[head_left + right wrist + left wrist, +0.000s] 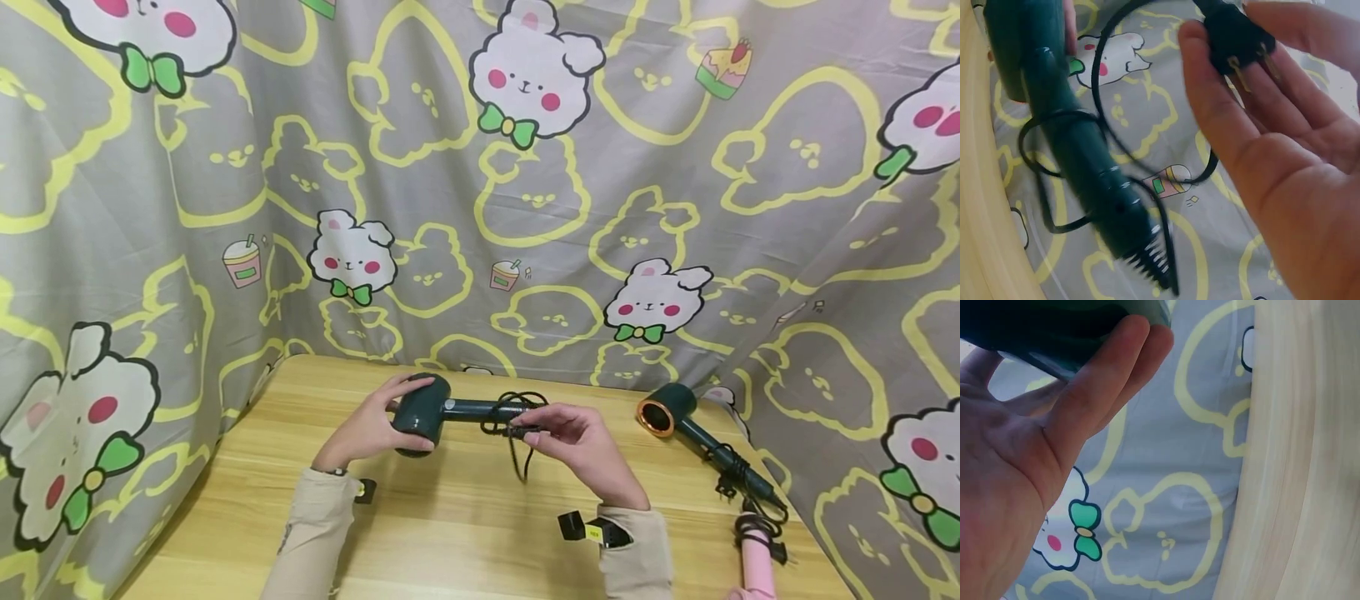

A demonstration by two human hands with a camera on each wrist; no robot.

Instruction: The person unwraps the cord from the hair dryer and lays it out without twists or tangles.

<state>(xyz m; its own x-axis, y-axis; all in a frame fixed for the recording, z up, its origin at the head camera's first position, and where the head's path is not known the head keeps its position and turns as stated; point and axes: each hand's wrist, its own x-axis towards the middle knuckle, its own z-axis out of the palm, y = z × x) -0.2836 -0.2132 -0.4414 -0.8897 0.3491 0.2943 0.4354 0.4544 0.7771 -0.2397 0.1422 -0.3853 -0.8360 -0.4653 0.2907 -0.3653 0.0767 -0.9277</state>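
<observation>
A dark green hair dryer is held above the table, its handle pointing right. My left hand grips its barrel, thumb on the near side and fingers on the far side. In the left wrist view only part of the green barrel shows. The fingers of my right hand pinch the black two-pin plug, pins bare. From the plug a black cord runs in loose loops around the handle.
A second dark green hair dryer with a copper-coloured rim lies at the table's right, cord bundled at its handle. Nearer, a pink handled appliance with a black cord is cut off by the frame. Patterned curtains surround the wooden table.
</observation>
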